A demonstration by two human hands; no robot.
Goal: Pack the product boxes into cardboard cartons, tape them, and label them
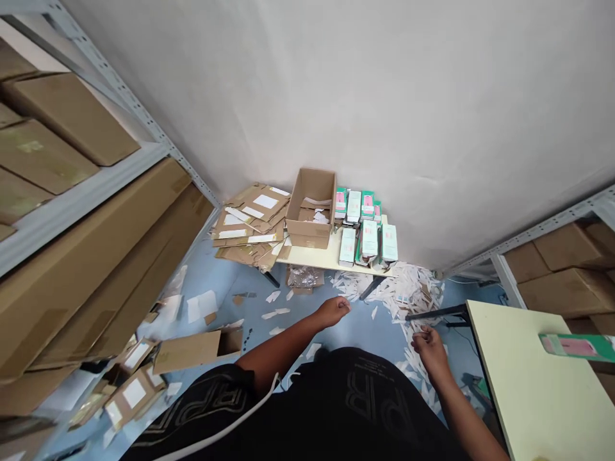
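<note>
My left hand hangs in the air over the floor, in front of the low cream table. Its fingers are curled together, and nothing shows in them. To the right, my right hand is held above scattered paper scraps, near the corner of a second cream table. Its fingers are loosely bent and a little apart, with nothing visible in them. Neither hand touches a table. On the low table are an open cardboard box with paper pieces inside and several green and white product boxes.
Flattened cardboard is piled at the low table's left end. A green and pink box lies on the right table. Shelves with cartons line both sides. Paper strips and an opened carton litter the blue floor.
</note>
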